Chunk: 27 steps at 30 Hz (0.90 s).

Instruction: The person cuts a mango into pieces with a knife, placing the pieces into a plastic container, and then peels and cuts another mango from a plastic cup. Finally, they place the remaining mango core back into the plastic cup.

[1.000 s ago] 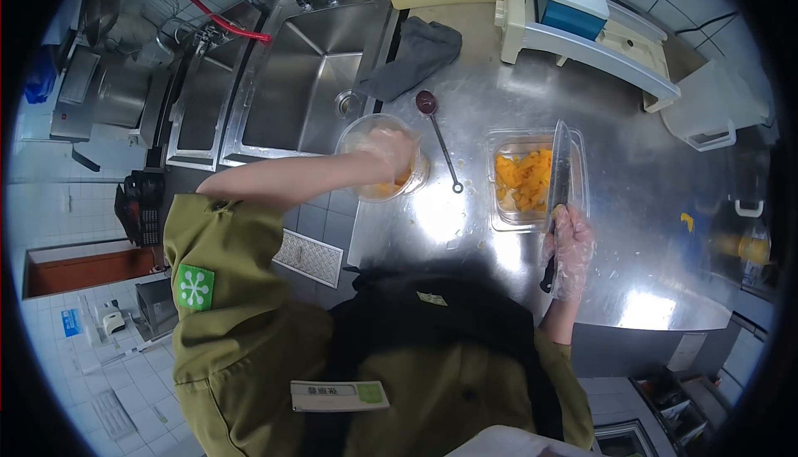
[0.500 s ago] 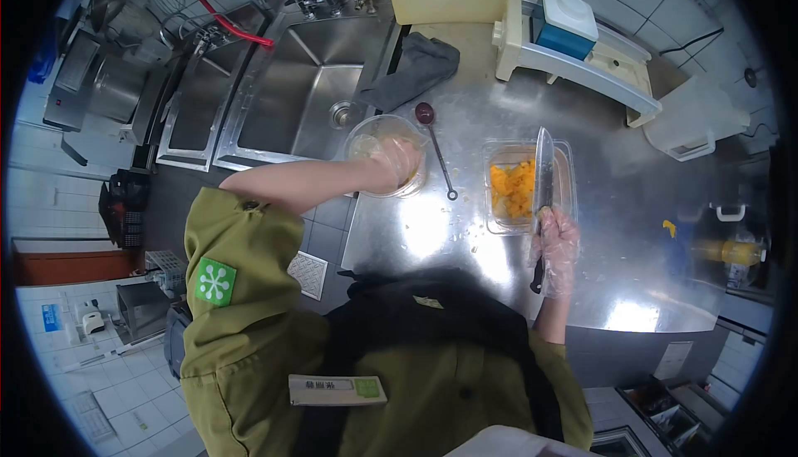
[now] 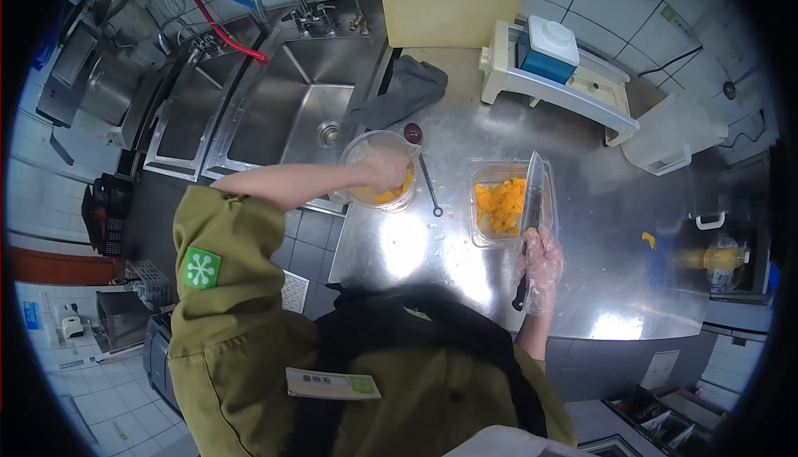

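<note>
My left hand (image 3: 389,169), in a clear plastic glove, reaches down into a clear plastic pitcher (image 3: 356,148) at the counter's left edge. Orange fruit pieces (image 3: 387,196) lie in the pitcher below the hand; its fingers are too hidden to read. Gloved too, my right hand (image 3: 542,259) is closed around the black handle of a knife (image 3: 534,193), blade pointing away from me. That blade slants over the right part of a clear plastic container (image 3: 477,237), which holds chopped orange fruit (image 3: 500,206). Beside the pitcher lies a dark long-handled measuring spoon (image 3: 428,176).
Two steel sinks (image 3: 283,99) adjoin the counter on the left. A grey cloth (image 3: 407,91) and a yellow cutting board (image 3: 449,0) are at the back. Back right stand a white rack (image 3: 573,83) and white pitcher (image 3: 673,137); a yellow-orange bottle (image 3: 715,257) lies far right.
The view has shifted slightly, so the counter sits lower and further left. Orange pieces now show in the pitcher beneath my left hand. My right hand keeps the knife over the container.
</note>
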Available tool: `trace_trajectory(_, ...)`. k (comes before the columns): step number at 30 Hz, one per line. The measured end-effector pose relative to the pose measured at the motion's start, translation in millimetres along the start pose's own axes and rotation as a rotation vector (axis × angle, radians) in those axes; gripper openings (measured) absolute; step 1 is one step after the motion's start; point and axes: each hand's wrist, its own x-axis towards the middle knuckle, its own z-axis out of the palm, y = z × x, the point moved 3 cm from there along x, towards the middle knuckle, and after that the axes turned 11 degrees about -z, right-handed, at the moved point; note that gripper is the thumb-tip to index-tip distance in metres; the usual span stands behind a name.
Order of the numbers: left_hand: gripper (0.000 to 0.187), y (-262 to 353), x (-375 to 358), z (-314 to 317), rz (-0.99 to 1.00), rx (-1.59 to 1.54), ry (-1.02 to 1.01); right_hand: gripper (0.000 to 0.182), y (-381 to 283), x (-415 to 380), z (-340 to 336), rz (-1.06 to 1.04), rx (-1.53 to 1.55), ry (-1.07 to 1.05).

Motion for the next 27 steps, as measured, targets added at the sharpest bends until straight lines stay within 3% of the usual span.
trace_trajectory(3, 0.025, -17, 12, 20, -0.144, -0.315, 0.078, 0.013, 3, -4, -4, 0.021, 0.016, 0.007)
trace_trajectory(6, 0.026, -13, 9, 22, -0.106, -0.384, 0.043, 0.013, 5, -4, -3, 0.028, 0.013, 0.01)
trace_trajectory(15, 0.017, 1, -8, -6, 0.0, 0.051, -0.03, 0.013, 11, -6, 2, 0.021, 0.022, -0.002)
trace_trajectory(24, 0.016, 3, -50, -56, -0.03, -0.039, 0.061, 0.014, 17, -4, -2, 0.026, 0.034, -0.02)
trace_trajectory(27, 0.017, -12, -70, -79, -0.174, -0.133, 0.176, 0.014, 8, -4, 1, 0.041, 0.048, -0.035)
